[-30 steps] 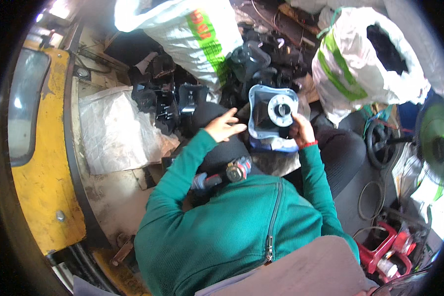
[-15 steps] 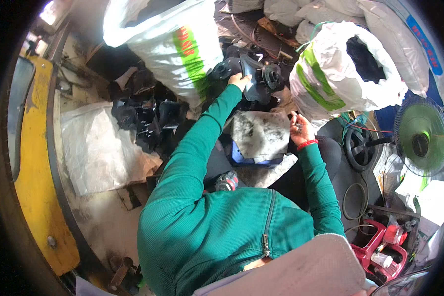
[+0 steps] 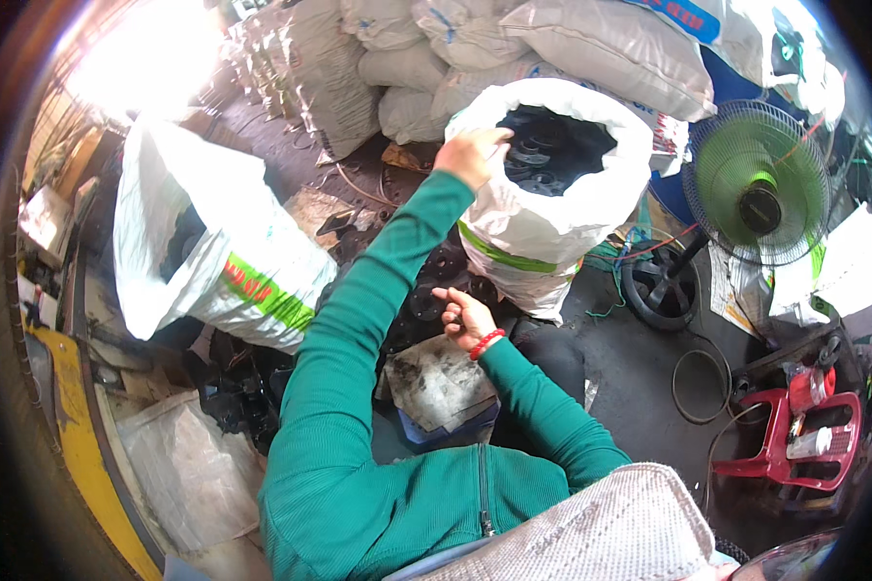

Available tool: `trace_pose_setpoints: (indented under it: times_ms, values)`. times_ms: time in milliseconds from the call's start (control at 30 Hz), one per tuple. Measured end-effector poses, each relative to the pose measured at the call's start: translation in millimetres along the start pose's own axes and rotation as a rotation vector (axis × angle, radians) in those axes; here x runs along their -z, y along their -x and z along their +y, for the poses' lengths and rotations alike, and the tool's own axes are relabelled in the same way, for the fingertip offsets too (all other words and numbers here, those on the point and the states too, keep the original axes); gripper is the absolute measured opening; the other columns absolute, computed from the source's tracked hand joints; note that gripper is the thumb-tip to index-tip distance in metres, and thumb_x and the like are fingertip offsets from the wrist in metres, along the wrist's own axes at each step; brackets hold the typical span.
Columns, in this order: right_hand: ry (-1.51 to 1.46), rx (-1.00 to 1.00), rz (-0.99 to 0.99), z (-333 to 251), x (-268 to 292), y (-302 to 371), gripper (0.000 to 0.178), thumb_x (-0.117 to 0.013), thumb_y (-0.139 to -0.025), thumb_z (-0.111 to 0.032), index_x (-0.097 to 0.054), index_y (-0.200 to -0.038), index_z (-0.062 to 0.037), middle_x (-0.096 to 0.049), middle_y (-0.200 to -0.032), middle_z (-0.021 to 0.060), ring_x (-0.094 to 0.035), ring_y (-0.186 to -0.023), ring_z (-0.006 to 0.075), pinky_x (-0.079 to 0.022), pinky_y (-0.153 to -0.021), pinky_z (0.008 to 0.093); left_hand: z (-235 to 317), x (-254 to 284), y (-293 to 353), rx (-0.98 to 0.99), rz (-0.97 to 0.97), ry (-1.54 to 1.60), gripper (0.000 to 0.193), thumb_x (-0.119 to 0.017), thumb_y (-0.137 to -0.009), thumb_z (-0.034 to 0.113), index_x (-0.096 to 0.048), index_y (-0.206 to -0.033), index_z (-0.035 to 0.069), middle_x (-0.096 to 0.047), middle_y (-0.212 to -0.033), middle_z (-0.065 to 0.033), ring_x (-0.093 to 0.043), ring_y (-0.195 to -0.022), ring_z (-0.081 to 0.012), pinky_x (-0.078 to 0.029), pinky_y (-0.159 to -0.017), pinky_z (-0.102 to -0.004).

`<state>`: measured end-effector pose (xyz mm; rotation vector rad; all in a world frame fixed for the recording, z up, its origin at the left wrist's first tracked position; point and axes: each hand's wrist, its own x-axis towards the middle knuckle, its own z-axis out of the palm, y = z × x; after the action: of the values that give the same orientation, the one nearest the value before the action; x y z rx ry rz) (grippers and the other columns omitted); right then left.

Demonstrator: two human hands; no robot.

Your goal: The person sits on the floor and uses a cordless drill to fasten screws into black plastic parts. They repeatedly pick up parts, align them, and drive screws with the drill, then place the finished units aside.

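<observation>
My left hand (image 3: 468, 159) reaches over the left rim of a white sack (image 3: 523, 232) with a green stripe. Its fingers are apart and point toward the mouth, and I see nothing in them. Inside the sack lie black plastic parts (image 3: 543, 155) with round flanges. Lower down, my right hand (image 3: 467, 320), with a red bracelet (image 3: 487, 343) at the wrist, hovers by black parts (image 3: 426, 298) on the floor. Its index finger stretches out while the others curl over the palm, hiding what they hold. Below it, a stained grey sheet (image 3: 438, 381) covers a blue box (image 3: 451, 431).
Another white sack (image 3: 233, 257) leans open at the left, near more black parts (image 3: 237, 387). Full sacks (image 3: 601, 53) are stacked at the back. To the right stand a green fan (image 3: 761, 184) and a red plastic chair (image 3: 761, 450); a cable (image 3: 702, 387) coils on the floor.
My left hand has left the black flanged part it was on and moved up to the right-hand sack. My right hand has moved beside the floor parts. The view has shifted right and up.
</observation>
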<state>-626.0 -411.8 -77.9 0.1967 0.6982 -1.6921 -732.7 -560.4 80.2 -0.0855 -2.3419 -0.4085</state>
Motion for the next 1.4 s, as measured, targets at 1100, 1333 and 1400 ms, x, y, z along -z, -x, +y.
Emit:
trace_pose_setpoints:
  times_ms: [1100,1333,1400]
  values:
    - [0.444,0.184,-0.296,18,-2,0,0.027,-0.06,-0.085,-0.035,-0.056,-0.097,-0.0106,-0.058,-0.087,-0.0031,-0.038,-0.05,0.0074,-0.03,-0.047,0.0223,32,255,182,0.488,0.337,-0.001,0.025,-0.067,-0.075,0.029,-0.062,-0.085,0.006,-0.062,-0.088,-0.0113,-0.06,-0.074,-0.0278,-0.048,-0.067,-0.0395]
    - [0.446,0.21,-0.164,16,34,-11,0.027,-0.057,-0.088,-0.037,-0.054,-0.1,-0.0128,-0.06,-0.084,-0.0027,-0.034,-0.045,0.006,-0.023,-0.04,0.0202,-233,407,241,1.219,0.256,-0.952,0.026,-0.058,-0.08,0.023,-0.064,-0.101,0.008,-0.061,-0.104,-0.0165,-0.058,-0.093,-0.0357,-0.048,-0.077,-0.0447]
    - [0.438,0.23,-0.121,23,12,5,0.029,-0.058,-0.087,-0.039,-0.054,-0.099,-0.0131,-0.056,-0.075,-0.0043,-0.032,-0.044,0.0058,-0.022,-0.039,0.0204,-273,425,282,1.267,0.434,-1.125,0.025,-0.058,-0.08,0.018,-0.064,-0.102,0.008,-0.06,-0.104,-0.016,-0.057,-0.093,-0.0363,-0.048,-0.077,-0.044]
